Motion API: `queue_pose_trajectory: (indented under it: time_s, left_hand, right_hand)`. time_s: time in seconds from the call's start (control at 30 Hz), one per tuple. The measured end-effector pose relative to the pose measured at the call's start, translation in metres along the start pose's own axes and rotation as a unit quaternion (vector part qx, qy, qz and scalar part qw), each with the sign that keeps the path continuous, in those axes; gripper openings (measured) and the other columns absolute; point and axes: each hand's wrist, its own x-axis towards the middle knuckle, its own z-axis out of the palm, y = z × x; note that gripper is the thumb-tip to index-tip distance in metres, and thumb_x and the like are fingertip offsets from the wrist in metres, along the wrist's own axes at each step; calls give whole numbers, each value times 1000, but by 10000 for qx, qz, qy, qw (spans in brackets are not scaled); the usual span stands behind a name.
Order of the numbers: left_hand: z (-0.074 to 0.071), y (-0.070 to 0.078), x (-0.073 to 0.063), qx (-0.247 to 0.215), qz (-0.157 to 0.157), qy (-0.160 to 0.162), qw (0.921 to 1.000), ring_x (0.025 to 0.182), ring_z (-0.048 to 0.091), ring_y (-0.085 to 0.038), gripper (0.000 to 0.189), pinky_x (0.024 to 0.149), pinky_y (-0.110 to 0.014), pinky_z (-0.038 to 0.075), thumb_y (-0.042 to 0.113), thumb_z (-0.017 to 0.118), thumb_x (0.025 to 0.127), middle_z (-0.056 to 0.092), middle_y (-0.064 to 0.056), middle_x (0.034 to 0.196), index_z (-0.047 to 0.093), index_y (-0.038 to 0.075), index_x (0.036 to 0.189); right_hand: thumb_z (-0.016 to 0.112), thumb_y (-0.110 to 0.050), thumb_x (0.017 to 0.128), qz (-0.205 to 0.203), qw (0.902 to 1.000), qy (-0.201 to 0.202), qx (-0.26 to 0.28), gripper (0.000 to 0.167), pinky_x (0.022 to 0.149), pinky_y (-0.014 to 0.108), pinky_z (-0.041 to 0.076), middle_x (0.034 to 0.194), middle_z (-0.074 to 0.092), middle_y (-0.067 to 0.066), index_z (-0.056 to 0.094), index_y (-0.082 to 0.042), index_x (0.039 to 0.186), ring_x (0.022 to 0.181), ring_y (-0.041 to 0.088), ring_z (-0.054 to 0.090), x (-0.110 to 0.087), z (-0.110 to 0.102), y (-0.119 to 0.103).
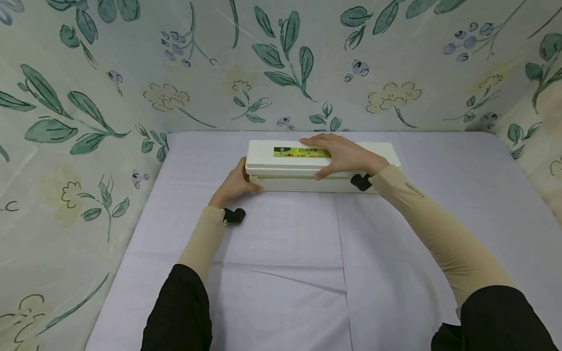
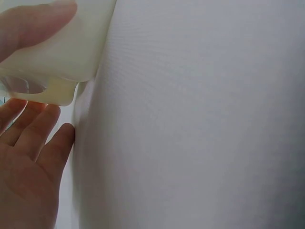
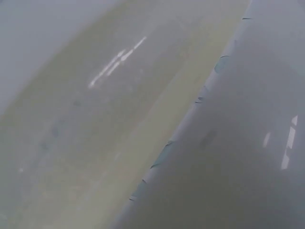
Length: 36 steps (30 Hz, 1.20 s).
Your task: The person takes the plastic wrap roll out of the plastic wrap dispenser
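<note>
A long white cling film dispenser [image 1: 303, 185] lies near the far edge of the table, with a yellow-green label on its lid [image 1: 263, 148]. My left hand [image 1: 234, 183] grips its left end, the thumb along the front; in the left wrist view the fingertips of that hand [image 2: 33, 143] touch the far side of the end. My right hand [image 1: 340, 153] holds the lid, fingers spread across the top and thumb at the front edge. A narrow gap shows between lid and base. The right wrist view shows a shiny, film-wrapped roll [image 3: 119, 105] close up.
A white cloth [image 1: 281, 292] with fold creases covers the table. Behind and to the sides hang curtains [image 1: 210, 73] printed with leaves and flowers. Small black wrist cameras [image 1: 234, 216] sit on both wrists.
</note>
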Motion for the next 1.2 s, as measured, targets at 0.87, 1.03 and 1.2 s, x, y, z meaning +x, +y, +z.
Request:
queue_pose_trajectory:
  time_s: [0.87, 1.03, 1.2]
  left_hand:
    - [2, 10, -4, 87, 28, 13, 10000, 141, 24, -27, 101, 112, -36, 25, -6, 79, 72, 25, -13, 154, 18, 6, 150]
    - [1, 2, -1, 76, 81, 20, 9999, 140, 26, -26, 102, 111, -37, 27, -4, 80, 71, 25, -11, 154, 18, 8, 151]
    - [1, 1, -1, 111, 115, 25, 9999, 140, 26, -26, 102, 111, -36, 27, -5, 80, 71, 26, -12, 154, 18, 9, 151]
  right_hand:
    - [80, -50, 70, 223, 9996, 106, -121, 99, 106, 62, 22, 153, 30, 6, 27, -32, 152, 138, 33, 25, -25, -10, 10]
    - [81, -47, 71, 362, 9992, 127, -76, 99, 106, 62, 21, 153, 30, 6, 27, -32, 152, 138, 34, 25, -30, -10, 12]
    - [81, -47, 71, 443, 9988, 175, -109, 99, 105, 64, 21, 153, 29, 6, 26, -32, 152, 138, 34, 24, -34, -9, 18]
